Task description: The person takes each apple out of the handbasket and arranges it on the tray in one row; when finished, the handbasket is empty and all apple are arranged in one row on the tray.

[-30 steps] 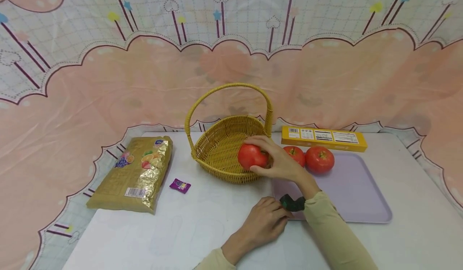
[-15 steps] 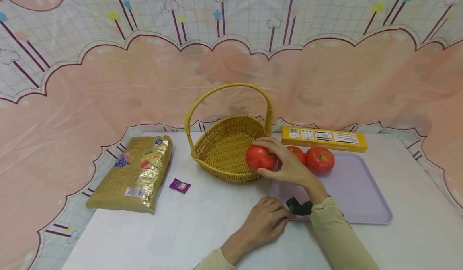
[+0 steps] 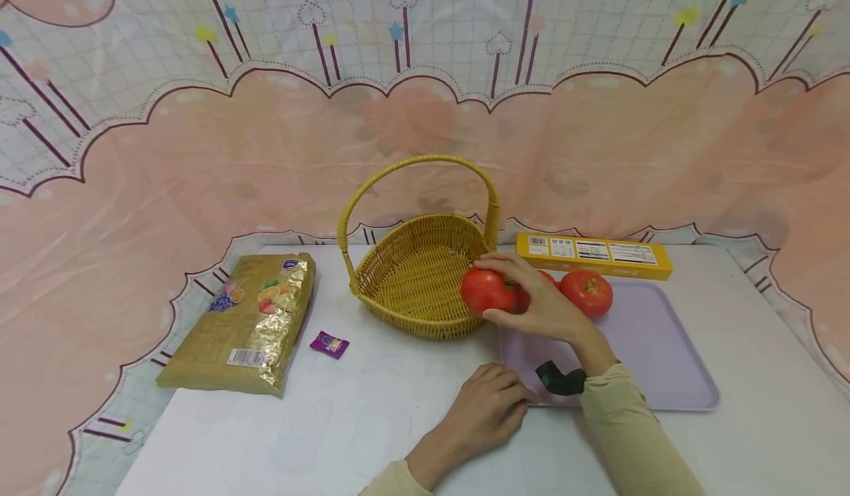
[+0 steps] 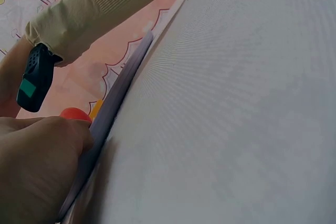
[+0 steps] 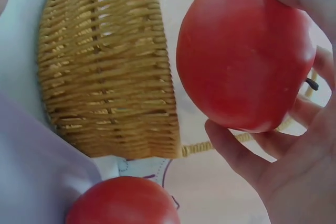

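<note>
In the head view my right hand [image 3: 547, 311] holds a red tomato [image 3: 487, 291] in the air, just off the right rim of the wicker basket [image 3: 412, 319]. Thumb and fingers curl around this tomato [image 5: 241, 59] in the right wrist view, its stem toward the palm. Behind that hand a second tomato is mostly hidden, and another tomato [image 3: 586, 294] sits beside it on the lilac tray [image 3: 651, 348]. My left hand [image 3: 481, 407] grips the tray's near left corner; its fingertips are partly hidden.
A yellow box [image 3: 594, 255] lies behind the tray. Left of the basket are a small purple wrapped candy [image 3: 329, 344] and a large gold bag [image 3: 242, 326]. The basket's tall handle [image 3: 418, 160] arches over it. A patterned cloth [image 3: 425, 127] hangs at the back.
My right hand has drawn the tomato rightward, from over the basket's right side to beside its rim near the other tomatoes. The left hand has stayed at the tray corner.
</note>
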The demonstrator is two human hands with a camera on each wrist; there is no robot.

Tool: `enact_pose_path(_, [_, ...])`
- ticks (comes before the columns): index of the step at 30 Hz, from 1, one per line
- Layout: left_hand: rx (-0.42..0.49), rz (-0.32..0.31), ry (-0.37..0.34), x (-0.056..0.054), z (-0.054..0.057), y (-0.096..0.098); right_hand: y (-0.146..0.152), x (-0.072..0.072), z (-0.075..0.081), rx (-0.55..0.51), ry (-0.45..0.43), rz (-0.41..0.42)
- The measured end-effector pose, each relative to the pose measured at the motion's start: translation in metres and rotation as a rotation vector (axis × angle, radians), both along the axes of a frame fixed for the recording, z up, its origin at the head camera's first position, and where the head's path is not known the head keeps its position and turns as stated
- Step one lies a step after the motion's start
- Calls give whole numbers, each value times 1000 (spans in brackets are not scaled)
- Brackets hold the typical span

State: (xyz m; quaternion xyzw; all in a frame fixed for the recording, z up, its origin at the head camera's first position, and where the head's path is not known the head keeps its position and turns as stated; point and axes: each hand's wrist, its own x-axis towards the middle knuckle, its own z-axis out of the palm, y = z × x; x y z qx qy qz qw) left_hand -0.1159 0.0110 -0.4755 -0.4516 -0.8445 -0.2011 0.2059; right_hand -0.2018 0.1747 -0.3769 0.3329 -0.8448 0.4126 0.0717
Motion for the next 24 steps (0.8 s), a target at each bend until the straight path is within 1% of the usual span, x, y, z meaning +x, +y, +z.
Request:
enact_pose_path(6, [5, -9, 12, -1, 0, 1, 6, -1, 2, -6, 20, 3])
enact_pose_path(10, [11, -3, 2, -1, -1, 0, 7, 0, 4, 6, 27, 4])
enact_pose_path(16, [8, -6, 7, -1, -1, 0, 10, 2, 7, 29, -1, -10])
enact_pose_path(19, [6, -13, -5, -1, 0, -1, 13, 2, 8, 45, -15, -26])
enact_pose_path(24, [10, -8, -11, 0, 0, 0, 18, 1, 8, 70, -15, -32])
